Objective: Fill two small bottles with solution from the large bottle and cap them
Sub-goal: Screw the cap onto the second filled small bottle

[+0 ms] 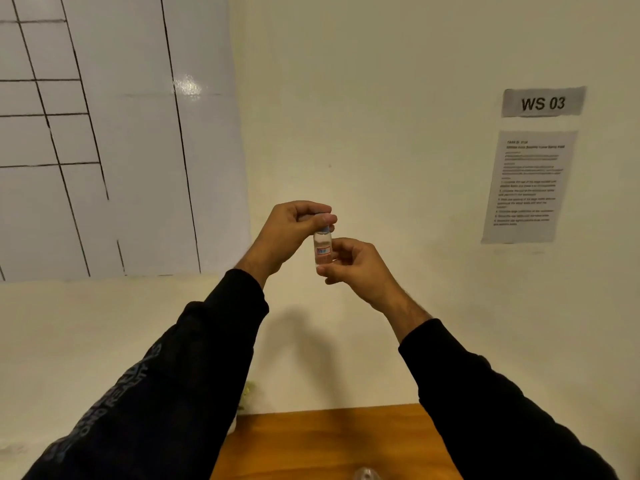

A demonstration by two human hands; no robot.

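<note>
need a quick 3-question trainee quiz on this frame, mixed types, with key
1. True or false: the small bottle stands on the table.
2. Which hand has its grip on the cap? A) left hand B) right hand C) neither
3. Fill in: the sign on the wall reads WS ___.

Key
1. False: it is held upright in the air, in front of the wall, by both hands.
2. A: the left hand pinches the cap from above, the right hand holds the bottle's lower body.
3. 03
</note>
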